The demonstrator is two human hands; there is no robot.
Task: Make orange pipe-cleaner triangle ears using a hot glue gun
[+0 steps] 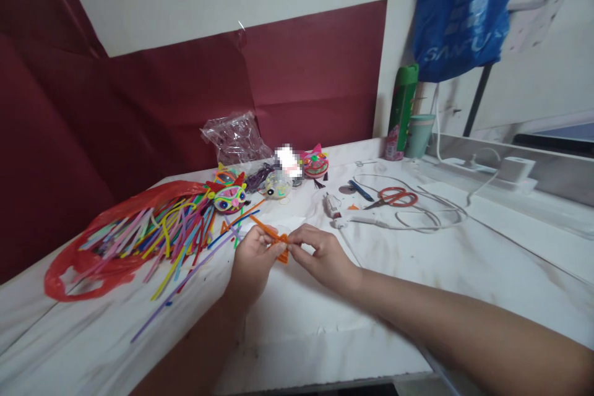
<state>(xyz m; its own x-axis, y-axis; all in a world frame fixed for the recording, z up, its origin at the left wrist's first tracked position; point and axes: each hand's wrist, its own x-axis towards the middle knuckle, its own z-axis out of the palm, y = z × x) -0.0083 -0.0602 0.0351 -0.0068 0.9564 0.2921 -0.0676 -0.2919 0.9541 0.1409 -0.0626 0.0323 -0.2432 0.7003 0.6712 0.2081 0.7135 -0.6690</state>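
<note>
Both hands meet over the white marbled table (334, 346), pinching one orange pipe cleaner (263, 226) that is bent into a small shape with a straight end sticking up to the left. My left hand (253, 260) grips it from the left, with thumb and fingers closed. From the right, my right hand (320, 253) pinches its edge between thumb and fingertips. Fingers cover part of the bent piece. Just beyond the hands lie a blue pipe cleaner (227, 232) and a long purple pipe cleaner (185, 278).
Many coloured pipe cleaners spill from a red plastic bag (65, 275) at left. Decorated animal-face crafts (229, 198) stand behind. On the right lie a white hot glue gun (343, 216), orange-handled scissors (396, 197), a blue pen (361, 190) and a looping cable (455, 219). A green cup (420, 136) stands farther back.
</note>
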